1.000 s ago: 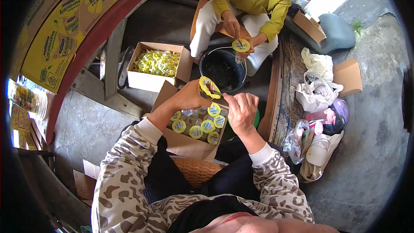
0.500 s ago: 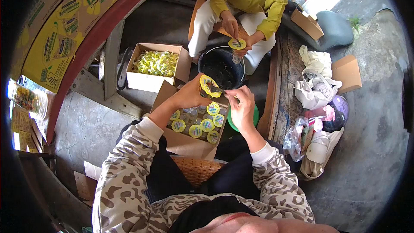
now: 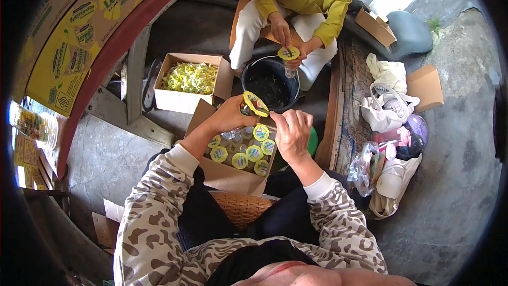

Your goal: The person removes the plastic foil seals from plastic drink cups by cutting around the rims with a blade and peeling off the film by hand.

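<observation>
My left hand [image 3: 233,115] is wrapped round a cup whose yellow printed lid [image 3: 255,104] tilts toward the right. In my right hand [image 3: 292,130] is a thin dark tool, pinched between the fingers, its tip at the lid's lower edge; most of the tool is hidden. Directly below both hands stands an open cardboard box [image 3: 228,176] holding several clear cups, many under yellow lids [image 3: 239,160]. Across from me, a person in a yellow top [image 3: 307,0] holds another yellow-lidded cup [image 3: 288,53] over a black bucket [image 3: 270,86] with a thin tool at its lid.
A carton of yellow strips [image 3: 190,77] stands beyond my left hand. Lemon drink cartons [image 3: 79,42] rest on the red-edged table at left. A green basin [image 3: 312,143] is partly hidden behind my right hand. Bags and a cap [image 3: 389,184] lie at right.
My right hand opened the gap from the lid slightly, showing the tool, then came back in and turned over. The lid in my left hand now stands more edge-on.
</observation>
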